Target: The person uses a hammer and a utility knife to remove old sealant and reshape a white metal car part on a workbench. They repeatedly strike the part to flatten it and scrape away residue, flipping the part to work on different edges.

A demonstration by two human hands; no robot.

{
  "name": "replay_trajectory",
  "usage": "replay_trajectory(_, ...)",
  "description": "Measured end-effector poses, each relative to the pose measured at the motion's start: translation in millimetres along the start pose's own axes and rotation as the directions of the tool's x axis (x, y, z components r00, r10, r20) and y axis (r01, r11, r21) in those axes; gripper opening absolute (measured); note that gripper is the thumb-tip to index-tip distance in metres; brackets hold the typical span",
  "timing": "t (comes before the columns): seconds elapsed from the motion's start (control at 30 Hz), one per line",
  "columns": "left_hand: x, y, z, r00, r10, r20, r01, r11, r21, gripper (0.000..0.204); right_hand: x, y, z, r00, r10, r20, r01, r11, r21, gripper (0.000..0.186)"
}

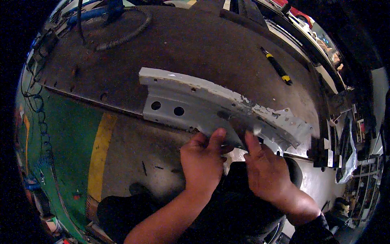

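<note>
The step seems to be handling the panel point(193, 103), which lies on the bench point(195, 38) and overhangs its near edge; the next move would call for steady support. The left hand point(202, 158) pinches the panel's near side; the right hand point(268, 171) meets it, grip unclear. Beyond the panel lies a tool point(278, 69); left of it, green floor point(71, 142).

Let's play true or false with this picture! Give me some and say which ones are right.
1. The long, curved grey metal panel has two big round holes near its left end. True.
2. The slim black-and-yellow tool lies on the floor. False: it lies on the dark brown flat tabletop.
3. The bare left hand and right hand are at the panel's near edge. True.
4. The wide painted floor stripe is red. False: it's yellow.
</note>
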State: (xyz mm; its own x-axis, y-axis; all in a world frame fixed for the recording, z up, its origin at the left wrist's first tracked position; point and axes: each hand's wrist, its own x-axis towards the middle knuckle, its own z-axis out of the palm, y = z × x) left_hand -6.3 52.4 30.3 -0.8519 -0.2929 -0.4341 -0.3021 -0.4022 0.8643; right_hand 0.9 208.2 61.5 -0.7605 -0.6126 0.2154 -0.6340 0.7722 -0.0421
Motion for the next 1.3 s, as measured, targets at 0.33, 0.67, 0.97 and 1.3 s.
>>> replay_trajectory(0.33, -0.2, 1.1, -1.7, 1.0, 0.0, -0.004, 0.0, 0.999, 0.054, 0.022, -1.7, -3.2, -20.3, 0.995, 0.065, 0.073, -0.07, 0.995, 0.068, 0.057)
replay_trajectory(0.67, -1.0, 1.5, -1.6, 1.0, 0.002, -0.011, -0.002, 0.999, 0.046, 0.024, -10.6, -5.3, -17.3, 0.996, 0.081, 0.035, -0.083, 0.994, 0.069, 0.06)
replay_trajectory(0.97, 0.0, -1.3, -3.4, 1.0, 0.015, -0.003, -0.015, 1.0, 0.017, 0.025, -10.9, -12.5, -20.9, 0.987, 0.149, 0.064, -0.155, 0.983, 0.094, 0.063)
replay_trajectory(1.3, -0.6, -2.2, -0.6, 0.999, 0.035, 0.0, -0.035, 0.999, 0.035, 0.025, -14.3, -1.6, -14.0, 0.999, 0.041, -0.036, -0.037, 0.994, 0.098, 0.059)
